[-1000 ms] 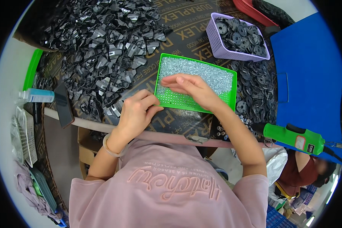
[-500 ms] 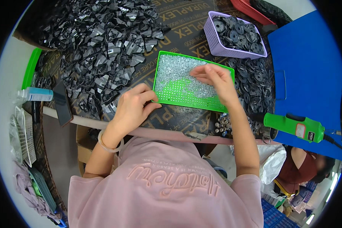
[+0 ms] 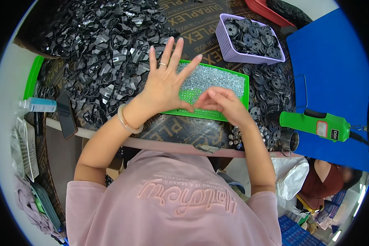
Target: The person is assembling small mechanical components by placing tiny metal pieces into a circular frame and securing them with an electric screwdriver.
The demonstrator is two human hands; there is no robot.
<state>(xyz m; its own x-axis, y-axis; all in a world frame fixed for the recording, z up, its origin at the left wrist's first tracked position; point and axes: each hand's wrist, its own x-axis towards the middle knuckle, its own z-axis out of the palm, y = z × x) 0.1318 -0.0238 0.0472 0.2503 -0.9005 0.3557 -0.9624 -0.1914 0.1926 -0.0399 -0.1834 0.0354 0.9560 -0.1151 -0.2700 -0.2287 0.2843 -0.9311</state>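
A shallow green plastic tray (image 3: pixel 247 92) lies on the dark table, heaped with many small silvery metal pieces (image 3: pixel 215 78), likely screws. Above the tray's left side my left hand (image 3: pixel 163 84) is spread wide, fingers pointing away from me, with nothing in its grip. My right hand (image 3: pixel 226 104) is over the near right part of the tray, thumb and fingers pinched together. Whatever is between those fingertips is too small to make out. The left thumb tip points toward the right fingertips, close to them.
Angular black plastic parts (image 3: pixel 106 53) cover the left of the table. A purple basket (image 3: pixel 225 45) of round black discs stands at the far right, with more discs (image 3: pixel 270 86) below. A green electric screwdriver (image 3: pixel 311 125), metal cup (image 3: pixel 290 141), phone (image 3: pixel 66 115) and bottle (image 3: pixel 41 104) lie around.
My left hand has left the tray's near left corner, moved up and right over the tray and spread its fingers. The right hand has drawn nearer to me, fingers pinched.
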